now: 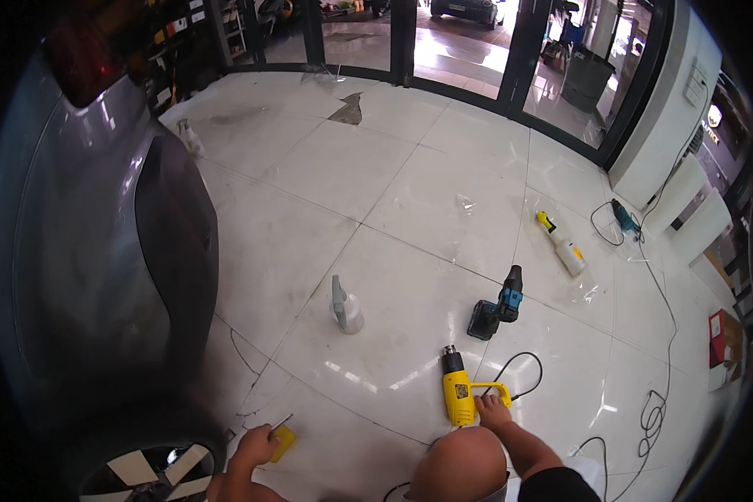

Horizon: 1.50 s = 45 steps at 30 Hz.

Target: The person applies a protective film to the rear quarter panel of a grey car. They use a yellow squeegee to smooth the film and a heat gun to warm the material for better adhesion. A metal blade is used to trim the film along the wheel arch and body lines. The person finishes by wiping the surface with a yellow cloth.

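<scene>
My left hand (258, 443), low in the view beside the car's wheel, is closed round a flat yellow squeegee (283, 443). A slim light tool (282, 422) sticks out of the same grip; its kind is hard to make out. My right hand (494, 412) has its fingers on the handle of a yellow heat gun (458, 397) with a black nozzle that points away from me. The gun is at floor level beside my bare knee (460, 468). Beyond it a blue and black cordless tool (498, 307) stands on its battery.
A grey car (92, 201) fills the left side. A spray bottle (349, 312) stands mid-floor; a yellow-topped bottle (563, 244) lies on clear plastic to the right. A corded green tool (622, 215), trailing cable (669, 318) and red box (725, 339) are along the right. Glass doors (460, 50) close the far side.
</scene>
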Each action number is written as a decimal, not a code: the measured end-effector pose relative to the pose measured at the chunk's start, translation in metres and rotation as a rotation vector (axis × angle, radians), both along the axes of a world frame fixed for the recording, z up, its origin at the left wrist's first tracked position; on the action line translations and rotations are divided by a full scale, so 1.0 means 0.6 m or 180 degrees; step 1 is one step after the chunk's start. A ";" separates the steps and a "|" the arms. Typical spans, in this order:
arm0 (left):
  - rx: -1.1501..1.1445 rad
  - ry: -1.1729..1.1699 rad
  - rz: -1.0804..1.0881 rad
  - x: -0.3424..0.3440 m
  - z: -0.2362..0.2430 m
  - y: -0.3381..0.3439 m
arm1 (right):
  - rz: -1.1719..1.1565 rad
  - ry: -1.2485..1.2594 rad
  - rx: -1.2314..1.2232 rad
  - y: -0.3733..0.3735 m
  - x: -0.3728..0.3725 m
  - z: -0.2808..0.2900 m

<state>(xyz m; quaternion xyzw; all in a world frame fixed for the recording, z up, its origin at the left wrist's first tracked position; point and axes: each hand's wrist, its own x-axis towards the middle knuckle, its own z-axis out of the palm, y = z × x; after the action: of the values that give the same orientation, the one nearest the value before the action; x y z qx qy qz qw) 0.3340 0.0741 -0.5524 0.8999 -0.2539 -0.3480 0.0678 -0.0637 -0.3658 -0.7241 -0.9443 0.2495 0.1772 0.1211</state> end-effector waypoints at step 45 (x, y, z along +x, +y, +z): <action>-0.0310 0.0905 -0.0448 0.032 0.005 0.028 | 0.3560 -0.1485 0.0725 0.450 0.447 0.745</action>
<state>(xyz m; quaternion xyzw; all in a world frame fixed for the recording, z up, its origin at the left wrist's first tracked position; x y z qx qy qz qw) 0.3534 0.0906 -0.5492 0.8173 -0.3207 -0.4630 0.1221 0.2043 -0.0956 -0.2772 -0.9271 -0.3370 0.0282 0.1613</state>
